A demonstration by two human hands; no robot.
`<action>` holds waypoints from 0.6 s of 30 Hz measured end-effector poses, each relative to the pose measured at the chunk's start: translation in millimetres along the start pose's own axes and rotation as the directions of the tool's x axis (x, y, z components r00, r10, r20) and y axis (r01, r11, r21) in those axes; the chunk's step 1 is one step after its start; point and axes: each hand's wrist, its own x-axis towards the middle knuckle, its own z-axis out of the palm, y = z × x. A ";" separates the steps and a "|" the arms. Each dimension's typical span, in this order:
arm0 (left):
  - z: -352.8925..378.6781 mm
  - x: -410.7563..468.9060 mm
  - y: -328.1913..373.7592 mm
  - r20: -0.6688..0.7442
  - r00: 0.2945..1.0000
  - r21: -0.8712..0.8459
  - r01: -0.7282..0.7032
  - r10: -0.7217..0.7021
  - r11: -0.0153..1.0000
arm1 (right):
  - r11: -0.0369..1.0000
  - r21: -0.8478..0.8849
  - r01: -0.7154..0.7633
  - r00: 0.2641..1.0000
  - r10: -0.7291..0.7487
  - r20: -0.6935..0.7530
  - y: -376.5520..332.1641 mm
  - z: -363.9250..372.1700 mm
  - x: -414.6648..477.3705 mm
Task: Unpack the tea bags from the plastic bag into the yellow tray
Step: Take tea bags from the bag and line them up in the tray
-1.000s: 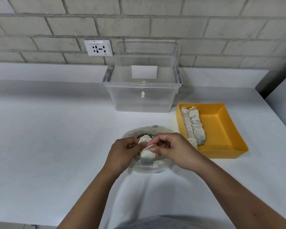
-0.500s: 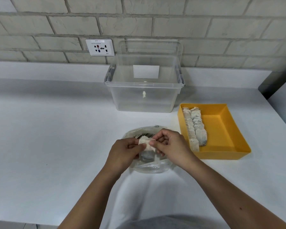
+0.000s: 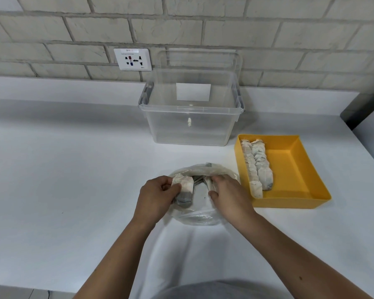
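A clear plastic bag [image 3: 200,219] lies on the white counter in front of me, with tea bags inside. My left hand [image 3: 154,198] pinches one tea bag [image 3: 184,189] at the bag's left side. My right hand [image 3: 229,196] reaches into the bag's mouth, its fingers curled around another tea bag [image 3: 209,183] that is mostly hidden. The yellow tray [image 3: 298,169] stands to the right and holds two rows of several tea bags [image 3: 256,164] along its left side.
A transparent storage box [image 3: 190,126] stands behind the plastic bag, against the brick wall. A wall socket [image 3: 132,59] is at the back left. The counter's right edge runs close beside the tray.
Both hands held one tea bag together over the bag. Now the left hand keeps that tea bag alone and the right hand has moved into the bag's mouth.
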 end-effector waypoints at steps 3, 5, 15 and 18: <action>-0.2 -0.4 0.2 0.006 1.000 -0.007 0.003 -0.003 1.000 | 0.993 -0.114 -0.001 1.000 -0.002 -0.022 -1.6 7.3 -1.9; -0.2 -0.9 0.0 0.006 1.000 0.001 0.008 -0.008 1.000 | 0.987 -0.159 -0.007 0.999 -0.002 -0.054 -1.0 11.7 -1.0; -1.4 -3.3 -0.6 0.028 0.999 -0.004 0.019 -0.019 1.000 | 0.998 -0.061 0.003 0.982 -0.014 -0.187 5.5 14.1 3.0; -2.9 -3.7 0.3 0.031 0.999 -0.032 0.024 -0.023 0.999 | 0.907 0.420 -0.037 0.985 0.104 -0.137 4.1 -4.8 -8.5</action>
